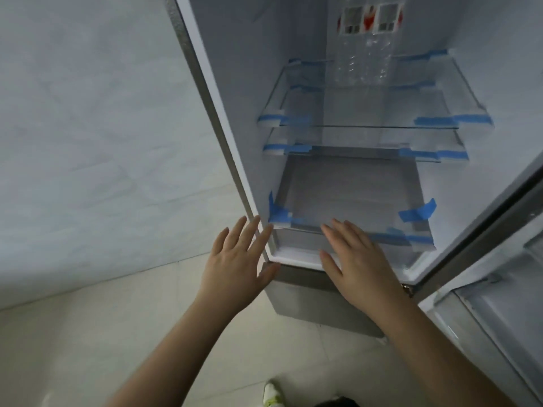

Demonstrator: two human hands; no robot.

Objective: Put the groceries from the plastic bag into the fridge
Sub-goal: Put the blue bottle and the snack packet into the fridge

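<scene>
Presently a fridge [205,92] is standing open across the centre and right of the frame, its grey outer side running down the upper middle and its door [487,277] hanging open at the right edge. Inside, a top glass shelf [367,113] is sitting in the upper centre, a second glass shelf [364,146] is lying just below it, and a lowest shelf [349,198] is sitting at mid-frame over a white-fronted drawer [296,255]. Strips of blue tape [423,211] are holding the shelf corners to the side walls. A clear plastic wrapper [361,66] is hanging against the back wall in the upper centre, beneath a sticker [370,19] printed in red and grey. No plastic bag or groceries are showing anywhere in the frame. The left hand [238,265] is reaching up in the lower centre, fingers straight and spread, holding nothing; its fingertips are overlapping the fridge's left front edge, though contact cannot be told. The right hand [358,259] is reaching just to its right, fingers straight and together, palm down and holding nothing, lying in front of the lowest shelf's edge and the drawer front; whether it is touching them cannot be told. A pale wall [88,127] is filling the upper left of the frame, and a light tiled floor [102,333] is filling the lower left. A white shoe [271,392] with a yellow-green detail is showing at the bottom centre.
</scene>
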